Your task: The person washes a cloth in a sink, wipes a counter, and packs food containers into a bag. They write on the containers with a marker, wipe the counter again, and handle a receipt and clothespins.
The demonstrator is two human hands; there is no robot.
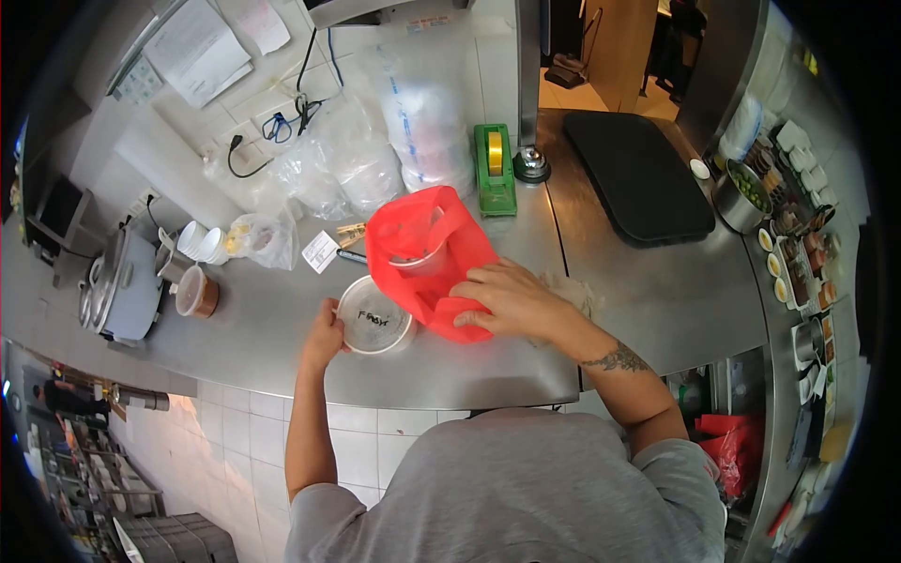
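Observation:
My left hand [325, 335] grips the side of a round plastic tub [375, 328], whose pale lid has black handwriting on it. The tub is beside the lower left edge of a red plastic bag [450, 305]. With its fingers closed on the bag's near right side, my right hand [511, 298] holds the bag's mouth apart. Inside the bag, part of another clear container [418, 263] shows. A printed slip [320, 251] and a dark pen [353, 256] lie on the steel counter just beyond the tub.
A green tape dispenser [496, 174], a bell [532, 165] and wrapped stacks of containers [422, 122] stand at the back. A black tray [638, 178] lies right. On the left are a tub of brown-orange contents [196, 292] and a large cooker [122, 281]. Food dishes [798, 267] line the far right.

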